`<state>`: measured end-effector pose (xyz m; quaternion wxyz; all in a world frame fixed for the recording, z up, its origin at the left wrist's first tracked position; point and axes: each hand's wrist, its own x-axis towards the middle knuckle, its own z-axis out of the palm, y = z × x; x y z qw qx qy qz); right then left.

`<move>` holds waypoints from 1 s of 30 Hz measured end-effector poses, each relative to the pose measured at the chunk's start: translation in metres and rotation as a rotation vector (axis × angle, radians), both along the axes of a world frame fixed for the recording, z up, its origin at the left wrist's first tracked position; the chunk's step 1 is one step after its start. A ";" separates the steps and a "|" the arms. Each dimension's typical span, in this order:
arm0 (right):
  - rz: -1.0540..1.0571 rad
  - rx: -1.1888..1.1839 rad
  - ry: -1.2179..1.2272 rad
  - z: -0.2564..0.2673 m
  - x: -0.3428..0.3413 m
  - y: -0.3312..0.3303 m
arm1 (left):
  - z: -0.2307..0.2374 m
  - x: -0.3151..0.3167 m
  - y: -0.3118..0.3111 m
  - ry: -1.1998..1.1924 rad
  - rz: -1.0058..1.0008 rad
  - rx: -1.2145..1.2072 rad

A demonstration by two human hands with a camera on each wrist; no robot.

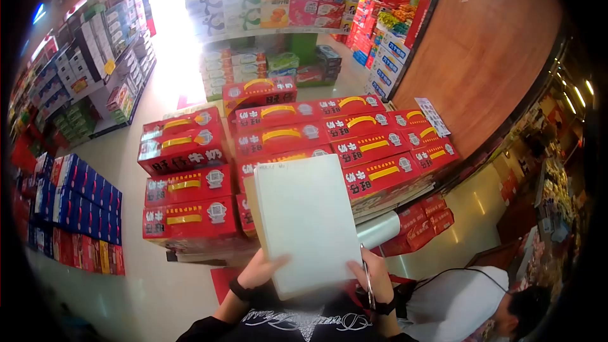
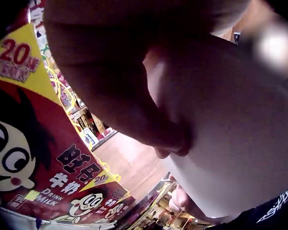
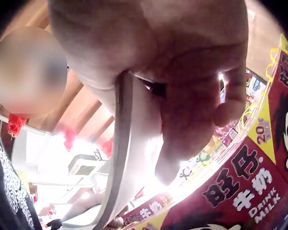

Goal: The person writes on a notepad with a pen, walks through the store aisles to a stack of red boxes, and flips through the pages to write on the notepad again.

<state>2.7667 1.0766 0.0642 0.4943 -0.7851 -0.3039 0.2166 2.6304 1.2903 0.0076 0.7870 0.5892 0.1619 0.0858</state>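
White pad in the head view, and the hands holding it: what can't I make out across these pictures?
Writing on the white pad, head view: too small to read.
Left hand, head view: most fingers hidden behind the pad.
Right hand, right wrist view: cut off by the top edge.
Middle red cartons, head view: partly covered by the pad.

- Boxes (image 1: 285, 144) beyond the left hand (image 1: 258, 269) and right hand (image 1: 380, 271): "旺仔牛奶", "DRINK MILK", "20"
- Pad (image 1: 310, 221) between them: handwriting, too small to read
- Shirt (image 1: 304, 318) behind them: script, unclear
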 end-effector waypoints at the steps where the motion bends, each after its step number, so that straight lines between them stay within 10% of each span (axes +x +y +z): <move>1: 0.028 0.017 -0.062 -0.011 0.015 -0.006 | -0.003 0.008 -0.008 0.009 0.020 -0.020; 17: 0.047 0.119 0.234 -0.057 0.102 -0.030 | -0.005 0.081 -0.057 -0.095 0.400 0.014; 30: 0.000 0.014 -0.018 -0.067 0.134 -0.010 | -0.028 0.104 -0.036 0.073 0.240 0.521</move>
